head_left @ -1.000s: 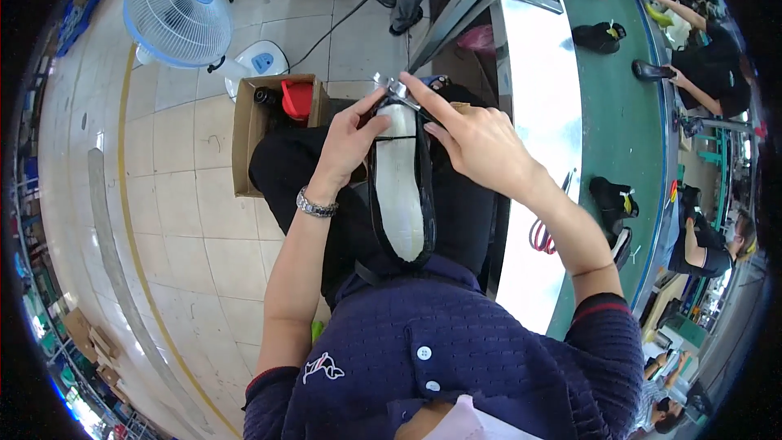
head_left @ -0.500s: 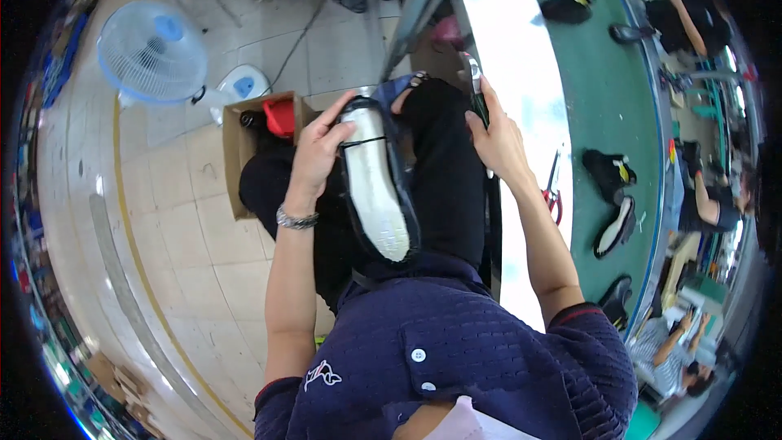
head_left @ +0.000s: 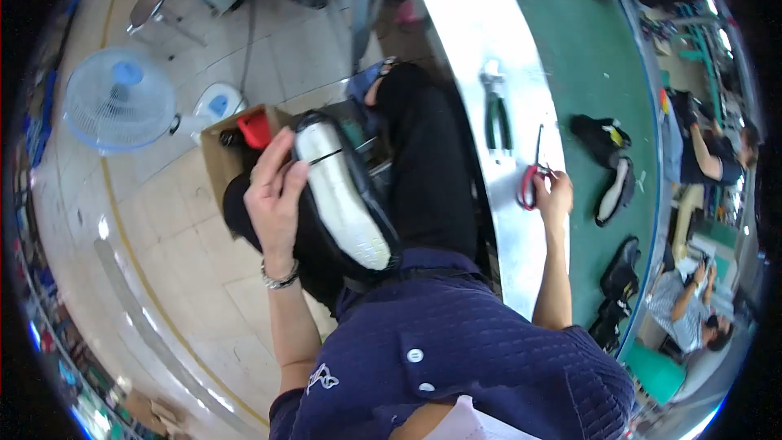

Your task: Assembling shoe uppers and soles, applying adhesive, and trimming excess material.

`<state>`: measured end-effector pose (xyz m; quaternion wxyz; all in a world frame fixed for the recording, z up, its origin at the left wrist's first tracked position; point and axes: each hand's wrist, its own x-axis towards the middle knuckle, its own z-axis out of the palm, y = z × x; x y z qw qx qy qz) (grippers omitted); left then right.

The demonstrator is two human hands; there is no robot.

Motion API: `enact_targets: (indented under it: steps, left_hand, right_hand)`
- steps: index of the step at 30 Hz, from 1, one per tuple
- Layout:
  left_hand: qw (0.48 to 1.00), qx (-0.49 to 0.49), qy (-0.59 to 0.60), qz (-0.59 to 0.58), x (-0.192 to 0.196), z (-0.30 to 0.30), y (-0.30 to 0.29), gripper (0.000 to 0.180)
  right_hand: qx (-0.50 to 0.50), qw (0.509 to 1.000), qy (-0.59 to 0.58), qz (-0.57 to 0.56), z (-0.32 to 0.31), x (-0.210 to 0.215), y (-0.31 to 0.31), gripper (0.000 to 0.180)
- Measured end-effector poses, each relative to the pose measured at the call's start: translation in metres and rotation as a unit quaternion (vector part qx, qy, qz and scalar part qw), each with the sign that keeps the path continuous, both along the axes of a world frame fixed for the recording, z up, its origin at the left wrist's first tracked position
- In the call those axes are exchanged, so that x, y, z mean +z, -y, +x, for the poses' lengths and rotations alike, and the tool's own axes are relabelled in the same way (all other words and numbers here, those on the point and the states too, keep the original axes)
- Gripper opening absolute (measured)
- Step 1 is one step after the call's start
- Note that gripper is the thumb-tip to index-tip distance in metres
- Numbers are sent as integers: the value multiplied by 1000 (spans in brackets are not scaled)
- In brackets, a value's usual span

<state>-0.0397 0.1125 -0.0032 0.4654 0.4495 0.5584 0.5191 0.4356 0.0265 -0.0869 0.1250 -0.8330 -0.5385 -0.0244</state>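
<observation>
A black shoe upper (head_left: 379, 213) with a pale, long sole-shaped board (head_left: 342, 200) showing on top lies over my lap. A thin dark strip crosses the board near its far end. My left hand (head_left: 275, 200) grips the far left edge of the shoe, thumb on the near side. On the metal bench to the right, my right hand (head_left: 555, 197) pinches the red handles of a pair of scissors (head_left: 529, 187), whose blades point away from me. Just beyond them lie pincers (head_left: 495, 118) with green handles, untouched.
Along the metal bench (head_left: 521, 269) runs a green conveyor belt (head_left: 562, 73) carrying several black shoes (head_left: 600, 138). A cardboard box (head_left: 213, 167) with a red item stands by my left knee. Farther left are a fan (head_left: 120, 102) and a stool (head_left: 151, 8). Other people work beyond the belt.
The pincers have left my right hand and now lie on the bench. That hand has moved nearer and taken the scissors' handles. My left hand and the shoe have shifted slightly left and tilted.
</observation>
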Motion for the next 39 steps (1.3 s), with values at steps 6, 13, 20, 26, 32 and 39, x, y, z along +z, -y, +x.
enact_targets:
  steps: [6, 13, 20, 26, 32, 39]
  left_hand:
    - [995, 15, -92, 16, -6, 3, 7, 27]
    - [980, 62, -186, 37, -6, 16, 14, 17]
    - [941, 131, -288, 116, -15, 35, 15, 9]
    - [934, 127, -298, 153, -22, 32, 14, 7]
    - [942, 106, -286, 142, -24, 25, 15, 17]
    - [847, 40, -483, 218, -10, 19, 6, 29]
  right_hand:
    - [-164, 863, -457, -138, -6, 27, 4, 40]
    - [39, 643, -735, -213, -142, 131, -41, 76]
    - [100, 410, -808, -411, -212, 139, -35, 71]
    - [114, 515, -751, -397, -244, 127, -39, 46]
    - [154, 685, -630, -332, -254, 128, -27, 32]
    - [116, 792, -585, -129, -191, 122, -41, 20]
